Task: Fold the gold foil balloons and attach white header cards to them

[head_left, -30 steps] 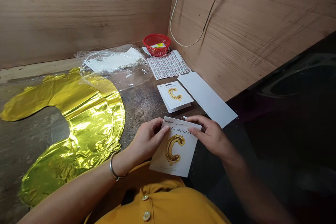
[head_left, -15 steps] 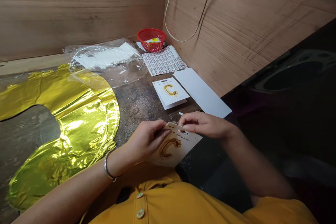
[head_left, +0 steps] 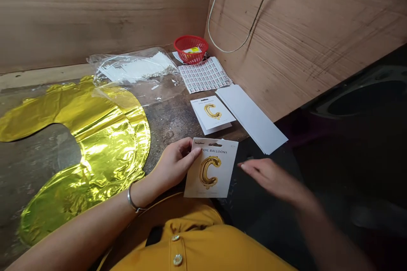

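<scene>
1. The left hand (head_left: 173,165) sits at nine o'clock from a white balloon card (head_left: 212,168) and grasps the card's left edge. Its fingers (head_left: 186,155) are closed on the card, which is held up in front of the person's chest, at the near edge of the worktop (head_left: 170,120).

2. The right hand (head_left: 271,178) is at three o'clock from the card, blurred and just apart from it. Its fingers are released, stretched loosely towards the card's right edge, and touch nothing. The left hand is the nearer of the two, since it is touching the card.

3. The card's long axis runs almost straight from twelve to six, with only a slight lean. A gold foil letter C (head_left: 210,172) faces up on its front. A dark area lies between the card and the right hand.

4. A second balloon card (head_left: 212,112) lies flat on the worktop at twelve o'clock from the held card, and a stack of white sheets (head_left: 251,118) lies at one o'clock. Further off at twelve o'clock are a sticker sheet (head_left: 204,75) and a red basket (head_left: 190,49). At ten o'clock lies a clear plastic bag (head_left: 133,67) of white sticks, and a large gold foil balloon (head_left: 104,148) lies flat at nine o'clock.
</scene>
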Motion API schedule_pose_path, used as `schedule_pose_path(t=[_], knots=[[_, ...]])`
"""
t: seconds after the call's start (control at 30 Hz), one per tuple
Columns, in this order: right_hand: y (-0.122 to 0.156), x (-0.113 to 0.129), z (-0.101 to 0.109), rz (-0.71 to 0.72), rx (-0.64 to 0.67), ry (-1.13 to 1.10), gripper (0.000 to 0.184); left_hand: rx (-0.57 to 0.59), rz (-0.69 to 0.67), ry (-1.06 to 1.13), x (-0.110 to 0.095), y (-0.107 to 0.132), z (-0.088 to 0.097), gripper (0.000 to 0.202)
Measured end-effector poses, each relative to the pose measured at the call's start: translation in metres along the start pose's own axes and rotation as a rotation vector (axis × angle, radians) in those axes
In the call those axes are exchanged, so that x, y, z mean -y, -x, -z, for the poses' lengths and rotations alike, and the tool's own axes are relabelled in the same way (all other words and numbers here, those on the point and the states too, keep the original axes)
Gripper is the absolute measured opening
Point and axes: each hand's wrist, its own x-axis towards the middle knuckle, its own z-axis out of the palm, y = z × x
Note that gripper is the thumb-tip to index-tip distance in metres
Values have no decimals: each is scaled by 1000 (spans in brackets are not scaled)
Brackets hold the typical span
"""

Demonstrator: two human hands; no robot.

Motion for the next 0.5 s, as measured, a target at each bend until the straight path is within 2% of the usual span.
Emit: schedule_pose_path(t=[0.07,0.13,0.2,0.27,0.3,0.33,0.4,0.5], knots=[[-4,8,-10,4,-56,-146,28,-19,-1,62,0,-7,-2,28],[-21,20,-15,31,-136,-244,32,-72,-25,41,-3,-20,1,29],[-51,34,-10,89,-291,-193,27,-226,-87,-76,-11,-38,9,30],[-90,46,3,144,-451,-28,23,-415,-214,-295,-18,-61,22,44],[-111,50,10,157,-484,59,23,-457,-297,-442,-20,-72,28,50],[-131,51,16,133,-442,180,24,-437,-372,-604,-21,-83,32,51],[-168,49,23,58,-348,351,22,-269,-446,-913,-16,-101,36,46],[-203,37,18,-2,-294,451,16,13,-389,-1192,1,-117,31,44]])
